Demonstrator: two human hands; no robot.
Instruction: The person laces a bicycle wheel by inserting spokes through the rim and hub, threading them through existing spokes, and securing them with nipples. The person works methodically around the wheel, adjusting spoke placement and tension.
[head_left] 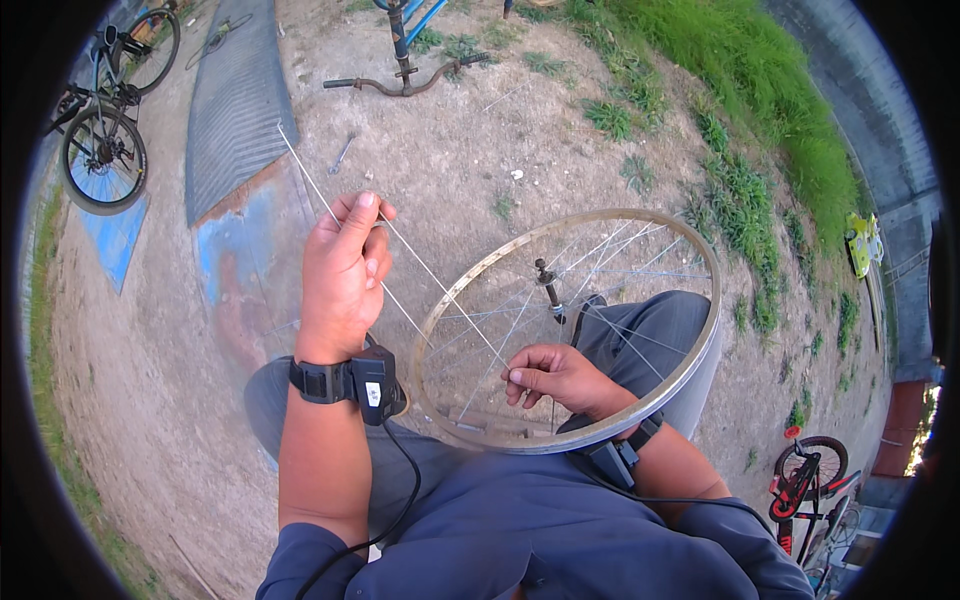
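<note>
A bicycle wheel (433, 318) with a worn, tan rim and thin spokes rests over my lap, its hub (549, 290) near the middle with a dark axle upright. My left hand (345, 265) is raised left of the wheel, closed around long thin loose spokes (307, 174) that slant across it down toward the wheel. My right hand (550, 375) is inside the rim, thumb and fingers pinched at the lower end of a spoke. Both wrists carry black strapped devices with cables.
A bike frame with rusty handlebar (405, 88) lies ahead, near a small wrench (342, 150). Bikes stand at upper left (105, 155) and lie at lower right (800, 480). Metal sheets (240, 90) lie on the dirt (480, 150); grass and a wall (895, 160) border the right.
</note>
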